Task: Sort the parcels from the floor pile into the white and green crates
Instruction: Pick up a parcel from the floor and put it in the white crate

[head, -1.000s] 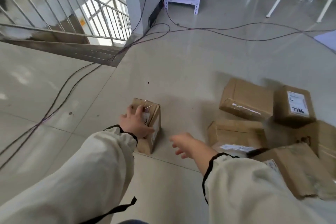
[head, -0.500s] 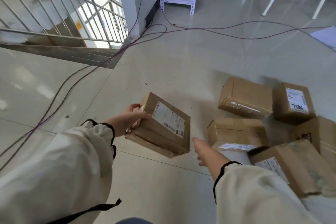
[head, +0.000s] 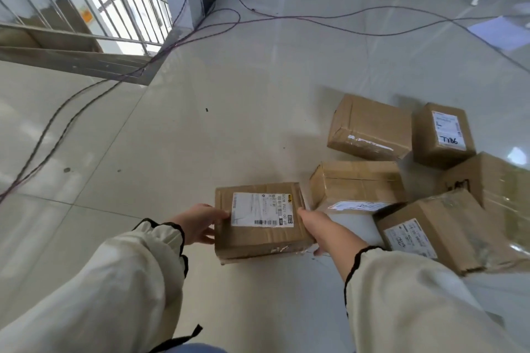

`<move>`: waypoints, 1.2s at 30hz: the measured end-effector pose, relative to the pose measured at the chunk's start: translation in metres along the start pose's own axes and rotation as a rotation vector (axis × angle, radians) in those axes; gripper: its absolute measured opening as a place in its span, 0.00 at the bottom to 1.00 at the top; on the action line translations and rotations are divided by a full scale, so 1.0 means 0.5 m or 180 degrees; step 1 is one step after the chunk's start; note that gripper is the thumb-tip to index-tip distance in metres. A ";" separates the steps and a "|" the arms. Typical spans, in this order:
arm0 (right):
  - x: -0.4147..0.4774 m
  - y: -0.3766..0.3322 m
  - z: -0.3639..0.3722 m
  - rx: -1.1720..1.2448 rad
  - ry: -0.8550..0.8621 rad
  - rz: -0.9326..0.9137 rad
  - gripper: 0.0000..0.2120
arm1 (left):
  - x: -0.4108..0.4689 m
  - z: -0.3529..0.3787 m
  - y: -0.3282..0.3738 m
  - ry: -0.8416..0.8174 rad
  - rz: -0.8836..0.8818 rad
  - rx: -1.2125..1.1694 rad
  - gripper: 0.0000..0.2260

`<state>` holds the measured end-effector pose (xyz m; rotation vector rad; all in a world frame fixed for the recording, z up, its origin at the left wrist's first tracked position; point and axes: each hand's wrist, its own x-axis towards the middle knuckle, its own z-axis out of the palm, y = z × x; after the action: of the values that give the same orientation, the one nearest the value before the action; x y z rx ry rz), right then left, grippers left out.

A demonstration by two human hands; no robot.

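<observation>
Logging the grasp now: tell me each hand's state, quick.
Left hand: holds the left end of the brown cardboard parcel with a white shipping label, thumb on top.
Right hand: grips the right end of the same parcel.

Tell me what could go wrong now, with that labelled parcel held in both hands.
1. The left hand and right hand grip the labelled parcel only at its two ends. It might slip, and the tape along its lower edge looks crumpled.
2. Cables trail over the floor to the left and ahead. No crate is in view, so carrying the parcel off across them could mean a trip.
</observation>
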<state>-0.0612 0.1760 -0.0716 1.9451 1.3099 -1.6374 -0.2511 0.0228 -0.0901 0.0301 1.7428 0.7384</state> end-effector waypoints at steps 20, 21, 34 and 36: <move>0.031 -0.024 0.037 0.1264 -0.0650 0.0017 0.16 | -0.062 -0.030 0.011 -0.0193 -0.0168 0.1918 0.18; 0.032 -0.028 0.039 0.1301 -0.0735 -0.0071 0.15 | -0.060 -0.029 0.003 -0.0272 -0.0243 0.1826 0.19; 0.016 -0.016 0.037 -0.0501 -0.1209 -0.0143 0.20 | -0.019 0.005 -0.028 -0.0310 0.0028 0.0774 0.16; 0.013 -0.016 0.039 -0.0481 -0.1232 -0.0133 0.19 | -0.019 0.008 -0.028 -0.0315 0.0009 0.0664 0.16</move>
<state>-0.0800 0.1694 -0.0811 1.4330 1.2795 -1.7654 -0.2399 0.0099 -0.0894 0.2079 1.7185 0.5456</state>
